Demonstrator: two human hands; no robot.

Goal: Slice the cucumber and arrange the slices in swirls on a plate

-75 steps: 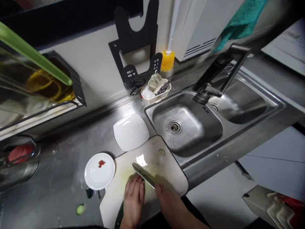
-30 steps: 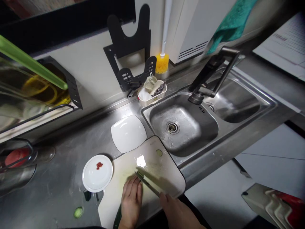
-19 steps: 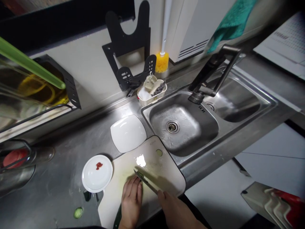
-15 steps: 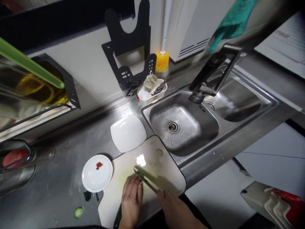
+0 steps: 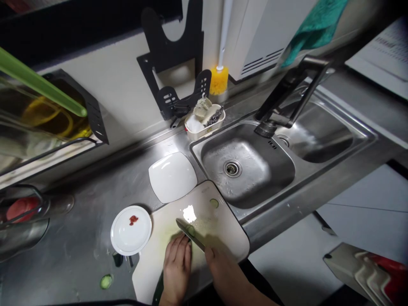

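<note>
A cucumber (image 5: pixel 158 292) lies on the white cutting board (image 5: pixel 147 267), mostly hidden under my left hand (image 5: pixel 177 264), whose fingers are wrapped over it. My right hand (image 5: pixel 225 272) grips a kitchen knife (image 5: pixel 196 242); its handle is covered by the hand. The blade crosses the cucumber's cut end, just beyond my left fingertips. A thin pale-green slice (image 5: pixel 190 230) shows against the far side of the blade. Another cucumber slice (image 5: pixel 213 203) rests near the board's far right corner.
Left of the board are a round white plate (image 5: pixel 127 240) with red bits, a dark cucumber piece (image 5: pixel 117 259) and a cut end (image 5: pixel 106 281). Beyond it is a square white plate (image 5: pixel 172 178). A steel sink (image 5: pixel 248 170) with a black faucet (image 5: pixel 277 100) adjoins the right.
The knife has shifted slightly left and its blade has turned, with a slice now showing beside it. My right hand moved a little left; my left hand keeps its place on the cucumber.
</note>
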